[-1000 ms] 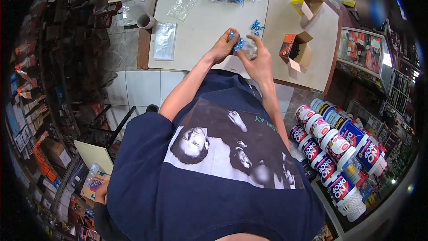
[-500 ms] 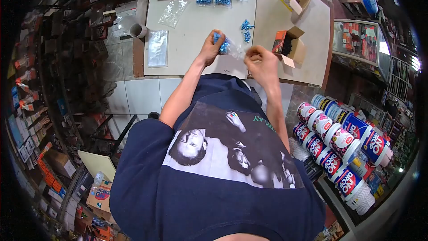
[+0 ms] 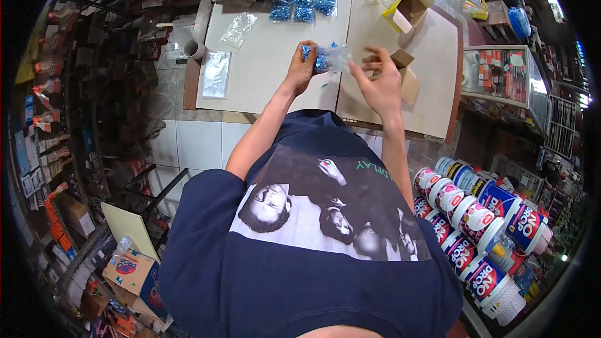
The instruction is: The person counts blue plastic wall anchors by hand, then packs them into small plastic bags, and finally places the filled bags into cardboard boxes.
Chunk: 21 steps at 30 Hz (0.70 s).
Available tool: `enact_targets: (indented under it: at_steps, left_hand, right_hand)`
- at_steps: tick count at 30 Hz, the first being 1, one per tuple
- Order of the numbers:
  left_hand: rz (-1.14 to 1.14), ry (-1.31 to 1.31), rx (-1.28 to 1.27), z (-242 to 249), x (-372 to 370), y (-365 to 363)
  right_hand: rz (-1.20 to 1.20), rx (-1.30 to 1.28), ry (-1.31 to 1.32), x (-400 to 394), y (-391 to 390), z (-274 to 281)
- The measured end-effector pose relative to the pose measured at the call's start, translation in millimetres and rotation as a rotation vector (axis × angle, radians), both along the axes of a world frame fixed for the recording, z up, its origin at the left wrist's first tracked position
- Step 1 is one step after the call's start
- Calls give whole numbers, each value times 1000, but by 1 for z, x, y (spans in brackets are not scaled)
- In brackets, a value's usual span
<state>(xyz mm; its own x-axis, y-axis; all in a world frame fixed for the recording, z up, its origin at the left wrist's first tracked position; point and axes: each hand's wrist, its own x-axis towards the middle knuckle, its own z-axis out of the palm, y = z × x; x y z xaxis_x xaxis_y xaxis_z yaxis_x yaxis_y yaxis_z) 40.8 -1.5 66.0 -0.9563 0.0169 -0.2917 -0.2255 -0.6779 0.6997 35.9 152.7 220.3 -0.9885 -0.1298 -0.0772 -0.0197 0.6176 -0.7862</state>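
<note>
Two hands: apart — the left hand (image 3: 302, 67) closed around a plastic bag of blue pieces (image 3: 321, 61), the right hand (image 3: 383, 81) with fingers spread beside its clear end; whether they touch, cannot tell.
Bag: over the table (image 3: 256, 69), in from its near edge.
Left room: a stretch of tabletop — then clear sleeves (image 3: 216, 76) near the left edge.
Far side: rows of filled bags (image 3: 303, 1).
Right far: yellow box (image 3: 405, 17).
</note>
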Motion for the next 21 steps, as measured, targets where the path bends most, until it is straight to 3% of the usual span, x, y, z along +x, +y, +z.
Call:
enact_targets:
  at_steps: [2,6,8,10,12,14,16,18,20,21]
  left_hand:
    - [-14,58,29,13,-5,8]
    - [-87,131,175,51,-13,14]
    - [-112,178,170,66,-16,9]
    - [-284,307,-33,86,-19,-3]
    - [-293,282,-175,106,-24,-8]
    - [-296,493,-430,138,-24,-8]
    - [-312,534,-484,151,-26,-8]
    - [-387,473,-556,155,-29,-10]
    - [-343,472,-530,160,-25,-7]
    - [-304,471,-501,163,-23,-5]
  right_hand:
    - [-105,-7,221,-4,-6,1]
    - [59,-208,-50,-37,20,10]
    - [88,-312,11,-54,27,22]
    - [142,-378,65,-64,26,56]
    - [166,-384,89,-72,28,72]
    - [225,-346,168,-78,29,80]
    - [225,-391,159,-77,28,96]
    - [158,-693,185,-79,29,110]
    - [169,-725,213,-87,36,110]
    - [174,-625,288,-85,35,113]
